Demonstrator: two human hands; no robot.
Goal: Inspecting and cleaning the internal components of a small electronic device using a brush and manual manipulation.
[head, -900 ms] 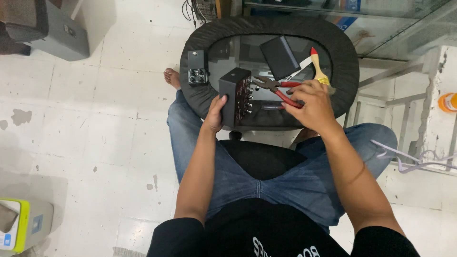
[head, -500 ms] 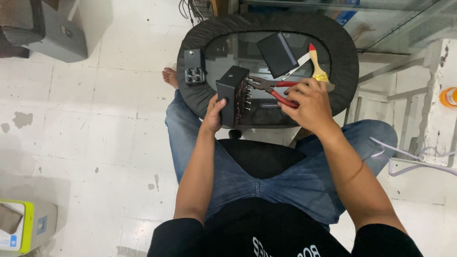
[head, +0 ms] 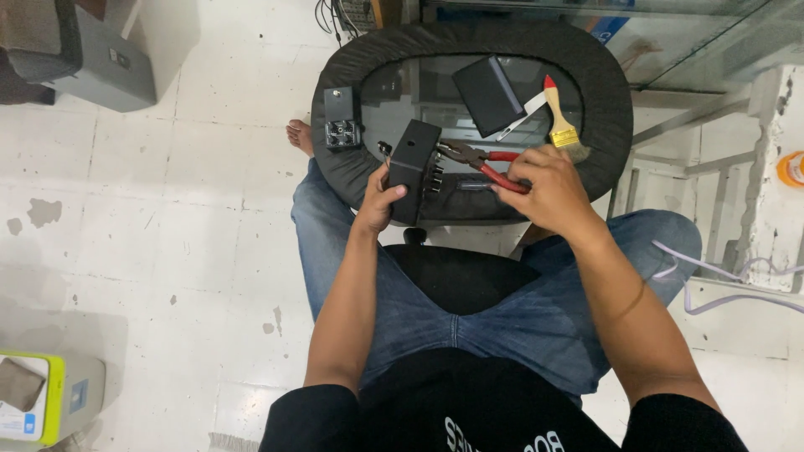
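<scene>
on a dark oval surface (head: 335,176) ringed with padding, a black box (head: 414,167) stands on end, long axis running away from the person, left hand (head: 378,203) clamped on its near end. right hand (head: 548,188) grips red-handled pliers (head: 481,161), lying crosswise, their nose pointing left at the box.

A worn floor (head: 167,209) of pale tiles, scuffed and stained with dark patches, fills the left half of the frame under flat, even light. A grey box-like case (head: 92,63) sits in the upper left, and a yellow-green and grey container (head: 46,406) rests in the lower left corner. A glass panel (head: 695,33) runs along the upper right, above a white metal frame (head: 729,167). Pale loose cables (head: 737,285) trail across the floor at right, with an orange object (head: 791,167) at the right edge.
</scene>
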